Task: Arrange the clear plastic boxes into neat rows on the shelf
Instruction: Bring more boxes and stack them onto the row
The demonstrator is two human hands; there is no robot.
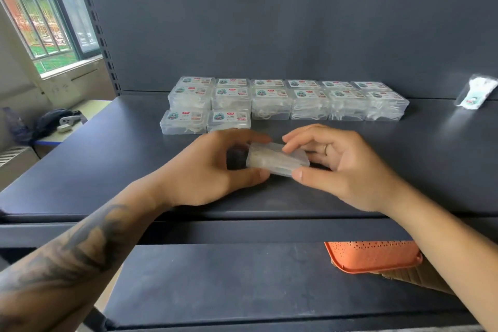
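Observation:
A clear plastic box (277, 159) is held just above the dark shelf (107, 164), near its front middle. My left hand (213, 167) grips its left end between thumb and fingers. My right hand (342, 167) pinches its right end, thumb in front and fingers behind. Behind them, several labelled clear boxes (272, 101) stand in rows toward the shelf's back, some stacked two high. The two nearest boxes (206, 120) lie at the left of the front row.
A small clear packet (475, 91) leans against the back panel at the far right. An orange perforated basket (374, 256) sits on the lower shelf under my right forearm. A window and a desk with clutter are at the left.

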